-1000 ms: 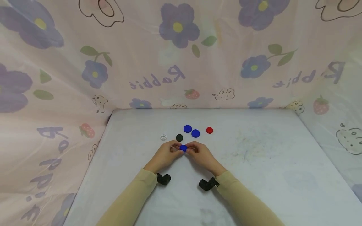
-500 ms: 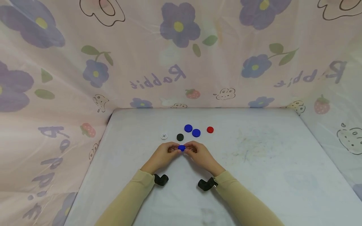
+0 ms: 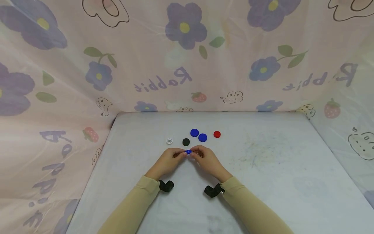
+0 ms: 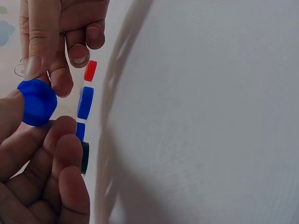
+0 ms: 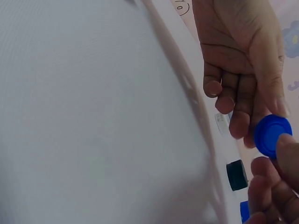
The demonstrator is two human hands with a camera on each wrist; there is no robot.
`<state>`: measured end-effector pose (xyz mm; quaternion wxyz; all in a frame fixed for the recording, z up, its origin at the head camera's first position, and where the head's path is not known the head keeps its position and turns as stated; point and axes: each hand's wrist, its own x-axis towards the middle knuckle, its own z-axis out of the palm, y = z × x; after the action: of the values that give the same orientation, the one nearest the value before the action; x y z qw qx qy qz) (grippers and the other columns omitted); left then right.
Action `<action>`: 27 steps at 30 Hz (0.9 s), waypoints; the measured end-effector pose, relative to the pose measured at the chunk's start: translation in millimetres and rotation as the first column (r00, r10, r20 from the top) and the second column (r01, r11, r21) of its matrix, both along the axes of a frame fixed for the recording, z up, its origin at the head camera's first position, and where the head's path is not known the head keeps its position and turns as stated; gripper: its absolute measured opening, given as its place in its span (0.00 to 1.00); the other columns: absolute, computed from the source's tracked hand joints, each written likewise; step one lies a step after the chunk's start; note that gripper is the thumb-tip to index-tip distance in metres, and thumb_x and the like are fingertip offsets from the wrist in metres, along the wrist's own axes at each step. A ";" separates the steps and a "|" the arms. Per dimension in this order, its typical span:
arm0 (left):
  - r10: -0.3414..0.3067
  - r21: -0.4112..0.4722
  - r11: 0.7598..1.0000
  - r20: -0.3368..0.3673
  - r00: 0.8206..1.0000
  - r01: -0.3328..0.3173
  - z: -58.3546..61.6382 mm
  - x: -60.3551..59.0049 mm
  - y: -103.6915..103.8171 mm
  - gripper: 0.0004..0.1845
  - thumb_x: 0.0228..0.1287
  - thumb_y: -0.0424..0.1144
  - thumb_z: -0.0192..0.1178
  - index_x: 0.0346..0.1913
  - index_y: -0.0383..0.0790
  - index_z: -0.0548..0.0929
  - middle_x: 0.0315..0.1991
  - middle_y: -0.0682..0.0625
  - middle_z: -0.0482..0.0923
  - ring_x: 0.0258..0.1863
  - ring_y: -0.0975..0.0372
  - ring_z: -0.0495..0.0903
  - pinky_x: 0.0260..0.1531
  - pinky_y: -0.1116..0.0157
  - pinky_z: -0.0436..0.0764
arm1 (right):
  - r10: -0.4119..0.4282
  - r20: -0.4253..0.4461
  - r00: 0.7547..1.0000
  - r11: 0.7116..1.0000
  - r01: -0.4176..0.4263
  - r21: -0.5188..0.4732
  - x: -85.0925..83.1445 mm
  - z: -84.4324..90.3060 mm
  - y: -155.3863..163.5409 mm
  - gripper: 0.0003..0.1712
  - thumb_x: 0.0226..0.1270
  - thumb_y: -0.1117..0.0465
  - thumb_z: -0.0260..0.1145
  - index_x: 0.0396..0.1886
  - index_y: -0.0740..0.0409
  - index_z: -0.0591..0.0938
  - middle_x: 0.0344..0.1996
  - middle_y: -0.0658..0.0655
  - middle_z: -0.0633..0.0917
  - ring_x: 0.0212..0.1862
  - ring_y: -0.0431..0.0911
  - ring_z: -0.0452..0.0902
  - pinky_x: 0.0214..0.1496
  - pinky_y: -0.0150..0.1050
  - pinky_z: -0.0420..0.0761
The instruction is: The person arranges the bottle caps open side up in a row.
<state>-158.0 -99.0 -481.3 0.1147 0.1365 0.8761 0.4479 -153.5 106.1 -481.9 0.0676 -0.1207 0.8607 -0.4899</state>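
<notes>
Between my two hands, a small blue bottle cap is held up over the white table. My left hand pinches it from one side with thumb and fingers, while my right hand pinches the opposite edge. In the left wrist view the held cap turns a flat round face to the camera. A raised rim around a recessed middle shows on the cap in the right wrist view, partly covered by a thumb. Just beyond the fingertips lies a dark green or black cap.
Two blue caps lie close together behind the hands, a red cap to their right. Left of the dark one sits a white cap with a ringed face. A flower-printed curtain rises along the table's far edge.
The held blue cap has tilted, its top face showing less to the head camera. Both hands keep their pinch; the left hand has shifted slightly left. The other caps have stayed in place.
</notes>
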 end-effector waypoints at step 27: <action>0.036 0.099 0.994 0.011 0.999 -0.037 1.1 1.5 3.1 0.11 0.71 0.43 0.57 0.51 0.44 0.83 0.39 0.59 0.83 0.38 0.65 0.79 0.42 0.63 0.77 | -0.016 0.004 1.000 1.000 0.016 -0.001 0.9 -2.6 1.8 0.08 0.72 0.55 0.61 0.44 0.52 0.81 0.32 0.53 0.83 0.31 0.43 0.74 0.30 0.36 0.76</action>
<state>-156.5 -95.9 -480.2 0.1038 0.1239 0.8547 0.4934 -152.6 108.0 -484.5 0.0653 -0.1130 0.8613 -0.4911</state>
